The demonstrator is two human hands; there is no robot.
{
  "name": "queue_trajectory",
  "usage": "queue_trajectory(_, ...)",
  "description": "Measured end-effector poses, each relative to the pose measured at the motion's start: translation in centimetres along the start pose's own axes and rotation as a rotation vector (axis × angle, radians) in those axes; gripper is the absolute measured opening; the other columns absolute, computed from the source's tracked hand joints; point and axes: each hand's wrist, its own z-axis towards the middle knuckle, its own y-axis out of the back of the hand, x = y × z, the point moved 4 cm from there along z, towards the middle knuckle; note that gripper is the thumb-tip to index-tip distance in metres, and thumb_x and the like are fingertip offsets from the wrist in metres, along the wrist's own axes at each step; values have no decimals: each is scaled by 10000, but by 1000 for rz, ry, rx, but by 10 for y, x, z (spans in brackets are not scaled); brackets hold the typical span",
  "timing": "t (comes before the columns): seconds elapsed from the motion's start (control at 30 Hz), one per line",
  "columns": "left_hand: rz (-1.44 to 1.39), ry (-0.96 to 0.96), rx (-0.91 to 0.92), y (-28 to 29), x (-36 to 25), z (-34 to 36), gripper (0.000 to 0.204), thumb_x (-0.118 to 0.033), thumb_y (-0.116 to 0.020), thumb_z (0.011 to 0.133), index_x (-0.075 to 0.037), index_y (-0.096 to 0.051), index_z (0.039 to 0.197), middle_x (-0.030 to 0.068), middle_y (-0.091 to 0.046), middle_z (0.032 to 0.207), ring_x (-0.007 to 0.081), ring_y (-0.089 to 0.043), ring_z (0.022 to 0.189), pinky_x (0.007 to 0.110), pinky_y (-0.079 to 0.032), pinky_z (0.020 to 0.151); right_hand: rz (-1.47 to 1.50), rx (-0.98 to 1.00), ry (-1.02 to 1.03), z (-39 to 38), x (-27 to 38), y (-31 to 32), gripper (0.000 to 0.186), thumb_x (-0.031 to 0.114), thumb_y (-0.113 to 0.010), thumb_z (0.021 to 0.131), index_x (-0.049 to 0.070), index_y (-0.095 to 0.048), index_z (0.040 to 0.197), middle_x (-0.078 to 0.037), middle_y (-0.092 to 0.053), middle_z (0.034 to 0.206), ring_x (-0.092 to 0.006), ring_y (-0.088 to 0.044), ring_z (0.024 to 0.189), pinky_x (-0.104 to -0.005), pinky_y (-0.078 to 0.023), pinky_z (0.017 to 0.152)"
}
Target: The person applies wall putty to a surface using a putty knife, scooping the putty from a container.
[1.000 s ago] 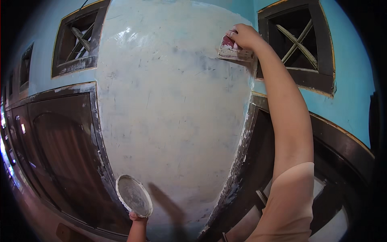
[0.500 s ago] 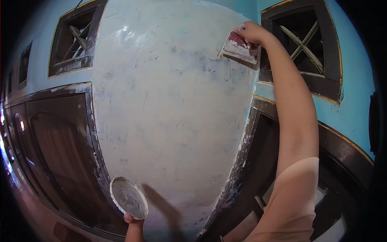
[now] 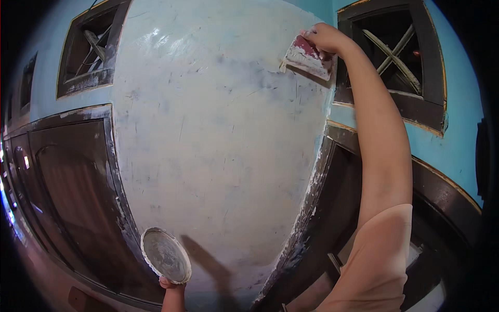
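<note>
High on the right, my right hand (image 3: 326, 39) grips a wide putty knife (image 3: 311, 61), its dark red top smeared with white filler. The blade lies against or very close to the wall (image 3: 218, 135), which is coated off-white with grey patches and dark scratches. A little paste shows at the blade's left corner. Low on the left, my left hand (image 3: 171, 284) holds a round, shallow lid (image 3: 166, 256) by its lower rim. Its rim is crusted with white filler and a thin grey smear covers its inner face. Most of the left fingers are hidden behind the lid.
A dark wooden door (image 3: 73, 182) stands left of the wall, and a dark door frame (image 3: 317, 192) borders it on the right. Vent openings with crossed slats, a left one (image 3: 93, 49) and a right one (image 3: 392, 54), sit above. Blue paint (image 3: 447, 151) covers the surrounding walls.
The putty knife and my right hand have shifted slightly upward. The view has turned a little to the right; the lid stays almost in place.
</note>
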Motion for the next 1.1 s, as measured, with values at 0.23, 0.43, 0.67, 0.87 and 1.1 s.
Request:
queue_trajectory(0.23, -14, 15, 28, -3, 10, 5, 1102, -569, -728, 634, -97, -219, 1489, 136, -340, 1474, 332, -383, 1334, 474, -359, 1101, -226, -419, 55, 5, -14, 7, 430, 418, -564, 925, 1, -651, 863, -102, -639, 641, -241, -599, 510, -363, -499, 583)
queue_trajectory(0.43, 90, 174, -269, 34, 7, 2, 1097, -555, -724, 640, -100, -206, 1492, 146, -328, 1479, 344, -373, 1341, 486, -353, 1106, -239, -220, 18, 10, -23, -8, 515, 489, -533, 922, -11, -652, 887, -128, -655, 661, -225, -636, 514, -350, -517, 593)
queue_trajectory(0.67, -1141, 299, 123, 60, 38, 11, 1049, -517, -711, 677, -108, -203, 1499, 118, -298, 1504, 305, -320, 1373, 453, -312, 1120, -102, -300, 3, 3, -13, 20, 511, 522, -558, 892, 36, -694, 978, -159, -691, 769, -290, -684, 694, -385, -530, 656)
queue_trajectory(0.87, -264, 72, 117, -26, -6, 12, 1093, -522, -721, 638, -99, -193, 1496, 158, -304, 1490, 359, -350, 1355, 487, -344, 1112, -22, -103, 16, -7, 16, -24, 392, 398, -560, 939, 16, -641, 907, -46, -602, 586, -161, -575, 472, -313, -470, 514)
queue_trajectory(1.1, -30, 60, 68, -16, -4, 17, 1097, -514, -719, 626, -108, -192, 1498, 159, -296, 1495, 361, -342, 1358, 490, -331, 1120, -292, -585, 175, -2, 8, 21, 410, 445, -565, 921, 49, -666, 933, -63, -654, 645, -152, -602, 495, -312, -497, 554)
